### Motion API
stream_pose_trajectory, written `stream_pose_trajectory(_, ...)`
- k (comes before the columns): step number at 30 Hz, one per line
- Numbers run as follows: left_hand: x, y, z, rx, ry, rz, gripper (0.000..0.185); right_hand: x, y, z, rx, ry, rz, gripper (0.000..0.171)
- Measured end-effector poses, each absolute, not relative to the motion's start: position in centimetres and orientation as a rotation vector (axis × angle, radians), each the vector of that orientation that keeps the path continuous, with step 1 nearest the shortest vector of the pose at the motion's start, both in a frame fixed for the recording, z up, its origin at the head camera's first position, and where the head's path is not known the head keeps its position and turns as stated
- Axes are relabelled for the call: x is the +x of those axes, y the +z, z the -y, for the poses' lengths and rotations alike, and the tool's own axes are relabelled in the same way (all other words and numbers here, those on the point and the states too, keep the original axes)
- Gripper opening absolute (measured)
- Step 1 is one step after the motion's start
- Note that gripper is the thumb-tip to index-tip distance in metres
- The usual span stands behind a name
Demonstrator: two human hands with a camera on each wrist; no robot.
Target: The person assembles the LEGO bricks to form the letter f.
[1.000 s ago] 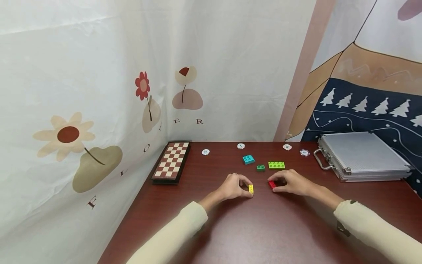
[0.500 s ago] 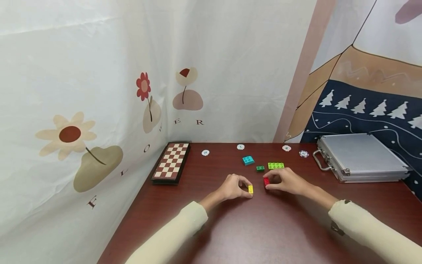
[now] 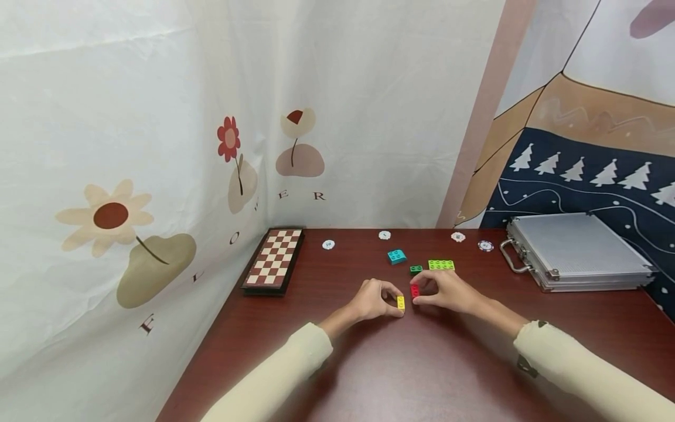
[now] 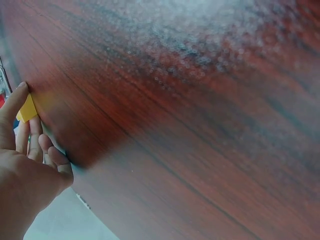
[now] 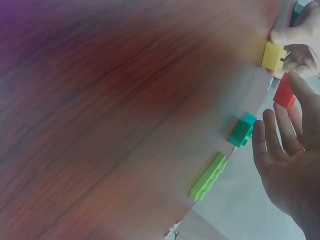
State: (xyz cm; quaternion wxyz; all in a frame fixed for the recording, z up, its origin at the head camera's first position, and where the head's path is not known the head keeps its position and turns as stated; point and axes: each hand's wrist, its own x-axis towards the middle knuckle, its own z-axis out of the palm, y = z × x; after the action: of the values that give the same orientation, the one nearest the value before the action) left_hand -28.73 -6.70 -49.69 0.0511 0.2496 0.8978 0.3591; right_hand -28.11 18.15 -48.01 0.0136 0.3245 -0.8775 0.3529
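Between thumb and fingers, my left hand (image 3: 373, 299) pinches a small yellow toy brick (image 3: 401, 302) at the middle of the table. My right hand (image 3: 448, 291) pinches a red toy brick (image 3: 415, 291) just to the right of the yellow one, with a narrow gap between them. In the right wrist view the red brick (image 5: 284, 91) looks slightly raised, near the yellow brick (image 5: 272, 55). Behind the hands lie a dark green brick (image 3: 416, 269), a lime green brick (image 3: 441, 265) and a teal brick (image 3: 396, 257).
A chessboard (image 3: 274, 258) lies at the back left of the brown table (image 3: 337, 363). On the right stands a silver case (image 3: 582, 246) with its handle facing left. Several poker chips (image 3: 329, 244) lie along the back edge, before a printed curtain (image 3: 369, 117).
My right hand has moved left with the red brick, bringing it close to the yellow one and turning it to line up. The left hand has stayed nearly still.
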Motion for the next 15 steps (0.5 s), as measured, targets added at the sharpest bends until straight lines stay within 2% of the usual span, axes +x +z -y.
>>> stream_pose_trajectory(15, -28.9, -49.8, 6.6, 0.744, 1.111, -2.712, 0.034, -27.9, -48.5, -16.3, 1.1, 1.138, 2.629, 0.03)
